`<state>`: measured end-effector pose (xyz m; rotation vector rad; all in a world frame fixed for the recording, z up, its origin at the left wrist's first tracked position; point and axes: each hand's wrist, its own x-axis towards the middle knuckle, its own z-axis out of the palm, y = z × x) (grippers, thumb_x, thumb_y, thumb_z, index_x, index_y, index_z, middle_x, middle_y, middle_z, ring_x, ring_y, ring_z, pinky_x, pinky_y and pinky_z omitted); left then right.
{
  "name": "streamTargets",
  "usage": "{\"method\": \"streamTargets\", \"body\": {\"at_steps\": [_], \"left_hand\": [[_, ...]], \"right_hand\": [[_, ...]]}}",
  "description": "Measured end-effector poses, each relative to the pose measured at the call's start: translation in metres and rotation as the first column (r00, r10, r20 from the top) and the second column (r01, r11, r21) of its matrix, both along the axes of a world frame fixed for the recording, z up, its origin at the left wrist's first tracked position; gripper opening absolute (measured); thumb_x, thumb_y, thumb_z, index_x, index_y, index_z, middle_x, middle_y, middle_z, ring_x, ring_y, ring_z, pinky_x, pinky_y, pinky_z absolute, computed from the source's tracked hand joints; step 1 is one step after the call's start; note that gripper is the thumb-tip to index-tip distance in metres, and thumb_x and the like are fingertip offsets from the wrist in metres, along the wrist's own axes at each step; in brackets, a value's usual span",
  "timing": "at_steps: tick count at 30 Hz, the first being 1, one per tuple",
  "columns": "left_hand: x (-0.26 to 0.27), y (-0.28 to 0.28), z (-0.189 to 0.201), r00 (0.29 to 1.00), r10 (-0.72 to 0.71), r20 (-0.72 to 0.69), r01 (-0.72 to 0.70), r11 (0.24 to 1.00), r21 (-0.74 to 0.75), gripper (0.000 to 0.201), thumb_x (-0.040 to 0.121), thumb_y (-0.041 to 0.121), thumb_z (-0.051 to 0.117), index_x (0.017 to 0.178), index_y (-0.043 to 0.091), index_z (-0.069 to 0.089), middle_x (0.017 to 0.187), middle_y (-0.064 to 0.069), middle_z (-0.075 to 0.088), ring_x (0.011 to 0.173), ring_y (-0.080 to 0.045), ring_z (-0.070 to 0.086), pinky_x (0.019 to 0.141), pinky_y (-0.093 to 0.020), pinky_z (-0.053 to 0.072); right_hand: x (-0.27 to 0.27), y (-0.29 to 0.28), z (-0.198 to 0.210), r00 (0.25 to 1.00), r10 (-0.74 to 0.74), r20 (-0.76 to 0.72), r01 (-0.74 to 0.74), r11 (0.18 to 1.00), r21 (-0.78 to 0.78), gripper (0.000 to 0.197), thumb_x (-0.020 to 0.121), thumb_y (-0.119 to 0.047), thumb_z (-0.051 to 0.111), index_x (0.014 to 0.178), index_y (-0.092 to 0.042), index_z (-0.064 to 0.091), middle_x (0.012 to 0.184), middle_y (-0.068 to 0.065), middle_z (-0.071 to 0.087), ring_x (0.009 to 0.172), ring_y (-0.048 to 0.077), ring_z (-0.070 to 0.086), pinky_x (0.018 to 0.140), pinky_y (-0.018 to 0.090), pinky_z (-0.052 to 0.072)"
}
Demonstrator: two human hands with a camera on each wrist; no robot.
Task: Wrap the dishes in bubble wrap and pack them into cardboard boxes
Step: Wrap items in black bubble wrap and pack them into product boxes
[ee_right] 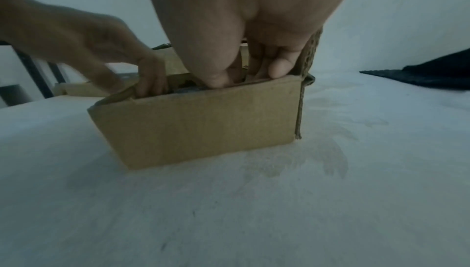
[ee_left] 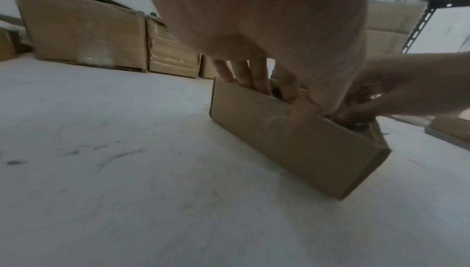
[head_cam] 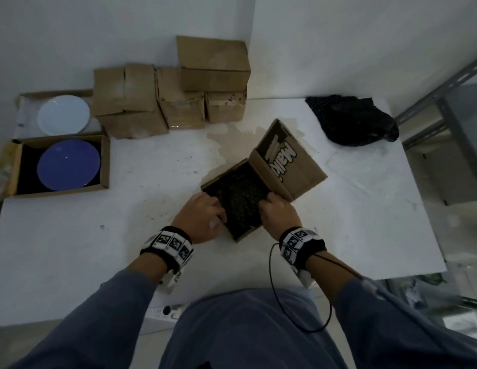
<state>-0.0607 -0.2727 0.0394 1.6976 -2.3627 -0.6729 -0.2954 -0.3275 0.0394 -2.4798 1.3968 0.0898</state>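
- Two hands work inside one small open cardboard box point(head_cam: 233, 206) near the middle of the tabletop point(head_cam: 125, 222), toward its near edge; a bundle in black bubble wrap point(head_cam: 241, 201) fills the box, presumably a wrapped dish, though the dish itself is hidden.
- The lid flap point(head_cam: 293, 166) stands up on the far right side, so this box is not yet closed.
- The left hand point(head_cam: 201, 218) has its fingers curled over the box's left wall, tips tucked down beside the bundle; the right hand point(head_cam: 278, 211) does the same at the near right corner. Whether they grip the wrap or only press it, I cannot tell.
- Five closed brown boxes point(head_cam: 176, 97) stand stacked along the far edge, probably packed already.
- At the left edge, a white plate point(head_cam: 63, 115) and a blue plate point(head_cam: 68, 165) lie unwrapped in open trays; these remain to do.
- Spare black bubble wrap point(head_cam: 354, 119) lies at the far right corner.
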Motion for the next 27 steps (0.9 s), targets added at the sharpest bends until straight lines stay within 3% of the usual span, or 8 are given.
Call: {"method": "streamTargets", "body": {"at_steps": [6,9,12,15,18,21,25,27], "left_hand": [[-0.008,-0.003,-0.007,0.999,-0.021,-0.033,0.021,1.0,0.017,0.013,0.081,0.04,0.065,0.085,0.036,0.077,0.09,0.013,0.069,0.08,-0.013,0.063,0.08,-0.031,0.036],[-0.032,-0.009,-0.01,0.998,0.017,-0.067,-0.017,1.0,0.002,0.011,0.083,0.032,0.067,0.085,0.027,0.076,0.092,0.008,0.072,0.08,-0.016,0.066,0.075,-0.031,0.043],[-0.055,-0.018,-0.009,0.993,0.072,-0.093,-0.073,0.997,-0.003,0.006,0.084,0.026,0.068,0.085,0.023,0.074,0.09,0.004,0.07,0.079,-0.019,0.065,0.071,-0.034,0.049],[-0.063,-0.029,-0.007,0.992,0.093,-0.081,-0.092,0.996,0.007,0.008,0.085,0.026,0.067,0.086,0.024,0.074,0.092,0.004,0.068,0.083,-0.02,0.063,0.075,-0.039,0.049],[-0.062,-0.034,-0.01,0.985,0.121,-0.122,-0.118,0.992,0.035,0.008,0.082,0.025,0.07,0.088,0.024,0.075,0.097,0.004,0.064,0.088,-0.018,0.061,0.079,-0.039,0.05],[-0.054,-0.032,-0.012,0.962,0.164,-0.216,-0.142,0.983,0.116,0.019,0.081,0.022,0.071,0.1,0.024,0.071,0.103,0.006,0.056,0.089,-0.013,0.059,0.081,-0.031,0.05],[-0.037,-0.025,0.003,0.799,0.351,-0.488,-0.249,0.932,0.262,0.011,0.088,0.017,0.07,0.099,0.017,0.072,0.098,0.003,0.066,0.087,-0.009,0.065,0.083,-0.025,0.054],[-0.031,-0.023,0.014,0.575,0.585,-0.573,-0.389,0.811,0.437,0.016,0.096,0.022,0.06,0.093,0.014,0.074,0.094,-0.003,0.073,0.087,-0.016,0.069,0.087,-0.032,0.055]], "right_hand": [[-0.008,-0.028,0.012,0.992,-0.047,0.12,0.036,0.996,0.086,0.013,0.088,-0.01,0.058,0.097,-0.007,0.067,0.11,0.012,0.055,0.086,0.036,0.059,0.07,0.043,0.052],[-0.016,-0.038,0.028,0.943,-0.124,0.31,0.14,0.99,-0.031,0.008,0.083,-0.01,0.063,0.091,-0.012,0.066,0.099,0.006,0.058,0.081,0.027,0.058,0.068,0.037,0.05],[-0.023,-0.042,0.044,0.713,-0.332,0.618,0.473,0.878,-0.074,0.024,0.078,-0.011,0.071,0.09,-0.011,0.05,0.093,0.002,0.047,0.069,0.018,0.049,0.06,0.025,0.042],[-0.026,-0.057,0.055,0.515,-0.47,0.717,0.633,0.772,0.052,0.053,0.079,-0.018,0.076,0.119,-0.012,0.043,0.116,0.0,0.041,0.07,0.016,0.054,0.062,0.021,0.047],[-0.026,-0.076,0.067,0.52,-0.466,0.716,0.555,0.821,0.131,0.074,0.084,-0.015,0.073,0.144,-0.024,0.03,0.131,-0.003,0.045,0.064,0.01,0.058,0.066,0.013,0.049],[-0.023,-0.087,0.077,0.584,-0.41,0.701,0.475,0.872,0.114,0.045,0.087,-0.014,0.066,0.129,-0.022,0.051,0.109,-0.011,0.061,0.061,0.01,0.059,0.066,0.021,0.052],[-0.028,-0.076,0.064,0.624,-0.293,0.724,0.431,0.902,-0.006,0.015,0.086,-0.011,0.064,0.099,-0.018,0.068,0.093,-0.003,0.067,0.061,0.01,0.057,0.064,0.029,0.052],[-0.031,-0.061,0.053,0.669,-0.211,0.713,0.355,0.933,-0.057,0.021,0.081,-0.006,0.064,0.101,-0.011,0.07,0.096,0.002,0.067,0.069,0.009,0.056,0.067,0.027,0.052]]}}
